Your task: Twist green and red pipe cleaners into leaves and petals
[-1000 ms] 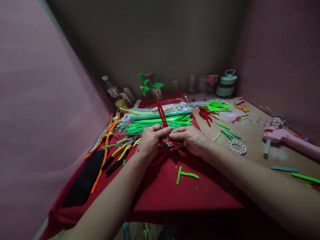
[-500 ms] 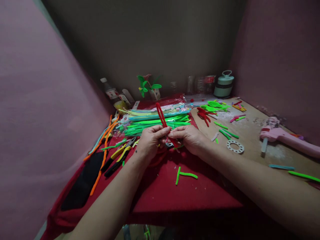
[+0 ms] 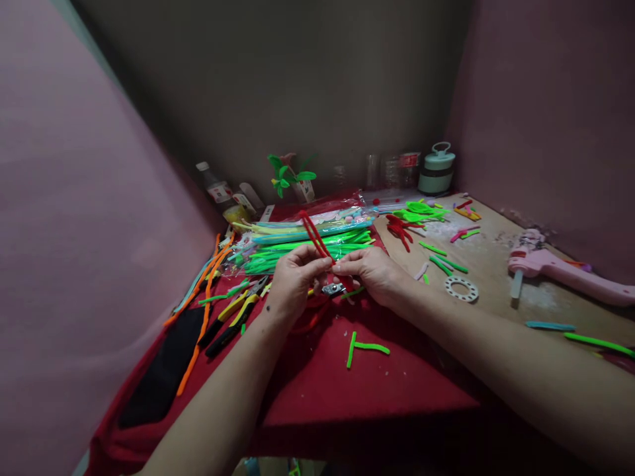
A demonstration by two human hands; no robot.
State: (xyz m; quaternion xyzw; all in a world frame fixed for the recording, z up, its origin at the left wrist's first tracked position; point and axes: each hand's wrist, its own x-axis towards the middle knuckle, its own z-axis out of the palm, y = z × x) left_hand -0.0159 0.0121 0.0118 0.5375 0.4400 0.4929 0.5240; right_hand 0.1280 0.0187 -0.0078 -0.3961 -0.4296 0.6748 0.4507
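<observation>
Both hands meet over the red cloth, pinching one folded red pipe cleaner. My left hand has its thumb and finger closed on it from the left. From the right, my right hand grips it close beside the left fingertips. A narrow loop of the pipe cleaner sticks up and leans left above the fingers; its lower end shows below them. Under the hands lies a metal tool head, mostly covered. Behind them is a clear bag of green pipe cleaners.
Yellow-black pliers, a black phone-like slab and orange pipe cleaners lie left. Green pieces lie in front. On the right are a pink glue gun, a white ring and red pieces.
The red loop leans further left than before, and my hands are still pinched together on it. The whole view has shifted slightly.
</observation>
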